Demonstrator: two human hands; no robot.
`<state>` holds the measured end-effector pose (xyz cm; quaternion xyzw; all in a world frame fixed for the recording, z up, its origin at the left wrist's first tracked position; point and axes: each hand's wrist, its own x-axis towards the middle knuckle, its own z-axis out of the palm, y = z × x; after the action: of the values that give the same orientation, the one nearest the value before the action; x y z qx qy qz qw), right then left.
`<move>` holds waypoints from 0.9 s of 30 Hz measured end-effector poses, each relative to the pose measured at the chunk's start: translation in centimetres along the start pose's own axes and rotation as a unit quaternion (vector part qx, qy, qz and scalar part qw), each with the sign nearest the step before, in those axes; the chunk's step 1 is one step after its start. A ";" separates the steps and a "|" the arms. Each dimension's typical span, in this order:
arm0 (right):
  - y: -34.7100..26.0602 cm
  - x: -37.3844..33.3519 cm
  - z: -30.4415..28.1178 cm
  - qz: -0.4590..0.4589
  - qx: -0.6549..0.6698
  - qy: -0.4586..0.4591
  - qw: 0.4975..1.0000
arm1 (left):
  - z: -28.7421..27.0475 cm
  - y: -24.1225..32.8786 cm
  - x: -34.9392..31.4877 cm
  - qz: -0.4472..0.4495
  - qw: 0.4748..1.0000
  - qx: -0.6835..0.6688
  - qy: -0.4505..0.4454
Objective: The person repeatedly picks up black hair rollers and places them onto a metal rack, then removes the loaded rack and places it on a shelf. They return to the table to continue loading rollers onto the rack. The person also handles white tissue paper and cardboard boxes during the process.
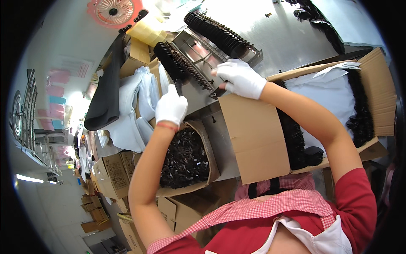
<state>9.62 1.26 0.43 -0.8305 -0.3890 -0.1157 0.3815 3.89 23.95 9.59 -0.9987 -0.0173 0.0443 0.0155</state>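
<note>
My left hand (171,106), in a white glove with bare fingertips, is closed at the near end of a row of black round pieces (171,61) on a metal rack (192,46). A dark part shows beside its fingertips; whether the hand grips it I cannot make out. My right hand (243,79), gloved alike, is over the rack's near right end, thumb and fingers apart. Nothing shows between them. A second row of black round pieces (218,34) runs along the rack's far right side.
Below my left hand stands a carton (207,148) of small black parts. An open carton (256,135) at the right holds black pieces and white sheets (321,93). Plastic bags (131,101) and a black sheet (103,93) lie left. A pink fan (114,12) stands at the back.
</note>
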 end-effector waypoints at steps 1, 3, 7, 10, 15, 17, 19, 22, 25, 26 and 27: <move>-1.2 -0.4 -0.7 -0.035 -0.016 0.049 0.998 | -0.2 0.4 -0.9 -0.040 0.995 -0.083 -0.027; -4.9 -0.3 -0.6 -0.038 0.006 0.105 0.994 | -0.2 1.4 -2.6 -0.112 0.915 -0.380 -0.078; -9.3 -0.1 0.6 0.034 0.123 -0.006 0.992 | 0.5 1.9 -3.6 0.060 0.903 -0.408 -0.118; -7.1 0.5 0.8 0.061 0.115 0.058 0.990 | 0.6 -1.6 -1.1 0.094 0.916 -0.359 -0.150; -0.9 2.3 0.8 0.032 0.060 -0.032 0.997 | 3.7 -7.0 8.5 0.012 0.944 -0.330 -0.009; 0.0 2.7 0.8 0.006 0.065 -0.068 0.996 | 5.2 -7.5 10.3 0.064 0.969 -0.230 0.057; 0.3 2.9 0.8 -0.012 0.100 -0.043 0.994 | 6.0 -6.8 11.1 0.070 0.976 -0.197 0.064; 0.5 2.8 1.0 -0.010 0.101 -0.055 0.993 | 6.1 -4.5 10.6 0.002 0.953 -0.304 -0.013; 1.2 2.7 1.0 -0.015 0.104 -0.059 0.993 | 5.6 -2.8 10.5 -0.098 0.909 -0.400 -0.070; 1.4 2.8 0.9 -0.017 0.106 -0.061 0.992 | 5.2 -3.0 10.5 -0.012 0.988 -0.156 -0.009; 1.3 2.9 0.9 -0.036 0.118 -0.055 0.991 | 5.1 -2.9 10.3 0.048 0.998 -0.023 0.025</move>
<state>12.43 2.95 0.50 -0.7705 -0.4500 -0.0367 0.4500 13.58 27.38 3.67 -0.9993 0.0302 0.0200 -0.0089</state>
